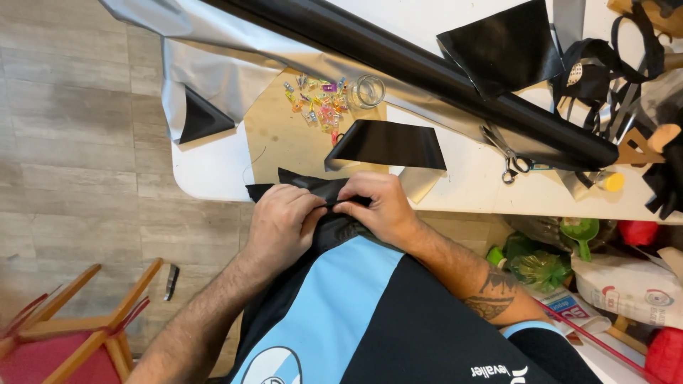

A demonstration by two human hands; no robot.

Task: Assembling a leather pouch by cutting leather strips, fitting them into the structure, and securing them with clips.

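At the table's near edge, both hands pinch a folded piece of black fabric [313, 188]. My left hand [283, 222] grips it from the left and my right hand [379, 206] from the right, thumbs and fingertips meeting at the fold. Just beyond lies a flat black fabric rectangle [390, 144]. Several small coloured clips [318, 105] are scattered next to a small glass jar [367, 91] on a tan cardboard sheet [274, 139].
A long black roll [427, 71] crosses the white table [206, 174] diagonally, over silver sheet material [213, 64]. Scissors [506, 153], a black cut piece [505, 46] and black straps [605, 78] lie to the right. A red wooden chair [64, 341] stands lower left; bags [626, 284] crowd the lower right.
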